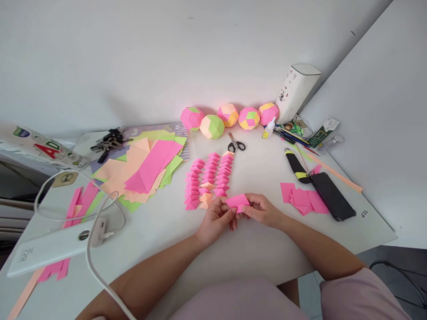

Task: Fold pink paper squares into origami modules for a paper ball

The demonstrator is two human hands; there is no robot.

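Note:
A small pink paper piece (237, 202) with a crease is held between both hands near the table's front. My left hand (216, 218) pinches its left side, thumb on the lower edge. The fingers of my right hand (260, 209) are closed on its right side. Just beyond the hands stand three rows of folded paper units (210, 171), mostly pink with a few peach ones. To the right lie flat pink paper squares (302, 198). Black-handled scissors (236, 144) rest behind the rows.
Several paper balls (227, 115) line the wall. Loose coloured sheets (147, 166) and keys (111, 141) lie left, with a white power bank (50, 249) and cable nearer. A glue bottle (268, 129), cutter (296, 165) and black phone (333, 196) are right.

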